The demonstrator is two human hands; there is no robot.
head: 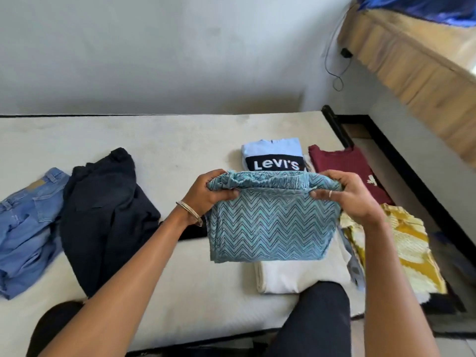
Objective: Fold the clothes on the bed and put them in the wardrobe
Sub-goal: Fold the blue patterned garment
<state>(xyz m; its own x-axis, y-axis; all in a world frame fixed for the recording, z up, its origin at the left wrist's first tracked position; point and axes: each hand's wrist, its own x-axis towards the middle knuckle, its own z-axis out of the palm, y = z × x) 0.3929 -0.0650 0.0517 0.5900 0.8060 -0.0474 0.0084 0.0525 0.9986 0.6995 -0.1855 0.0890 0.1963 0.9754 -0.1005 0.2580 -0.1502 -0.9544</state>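
A teal zigzag-patterned garment (270, 222) hangs folded above the bed (167, 140). My left hand (208, 191) grips its upper left corner and my right hand (345, 194) grips its upper right corner. Under it lies a folded white garment (296, 276). Behind it sits a folded light blue Levi's shirt (273, 155), with a folded maroon shirt (345, 166) to its right. A yellow and white garment (407, 243) lies at the bed's right edge. Unfolded on the left are dark navy trousers (103, 215) and blue jeans (25, 228).
A grey wall (154, 60) backs the bed. A tan curtain (417, 57) hangs at the upper right, with a black cable (334, 73) beside it. My dark-trousered knee (316, 318) rests at the bed's front edge. The floor (417, 202) runs along the right.
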